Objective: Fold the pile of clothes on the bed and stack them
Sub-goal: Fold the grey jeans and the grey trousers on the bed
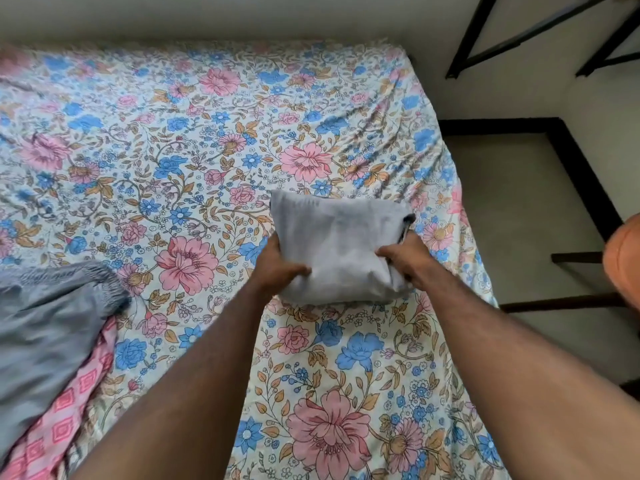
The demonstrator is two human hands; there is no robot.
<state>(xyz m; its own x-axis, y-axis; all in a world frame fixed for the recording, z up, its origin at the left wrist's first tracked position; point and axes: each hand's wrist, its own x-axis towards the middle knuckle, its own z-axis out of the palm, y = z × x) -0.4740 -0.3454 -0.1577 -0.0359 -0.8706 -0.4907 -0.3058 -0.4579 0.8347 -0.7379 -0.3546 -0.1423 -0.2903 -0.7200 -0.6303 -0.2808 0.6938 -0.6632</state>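
Observation:
A folded light grey garment (337, 244) lies on the floral bed sheet (180, 140), right of the bed's middle, with a dark edge showing at its right side. My left hand (280, 263) grips its near left edge, thumb on top. My right hand (403, 256) grips its near right edge, fingers tucked under the fabric. At the near left lies the unfolded pile: a grey garment with an elastic waistband (52, 323) on top of a pink patterned cloth (65, 417).
The bed's right edge runs beside a pale floor (519, 209) with dark strips. Black metal frame legs (491, 32) stand at the far right corner. An orange object (623, 258) pokes in at the right edge. A wall borders the bed's far side.

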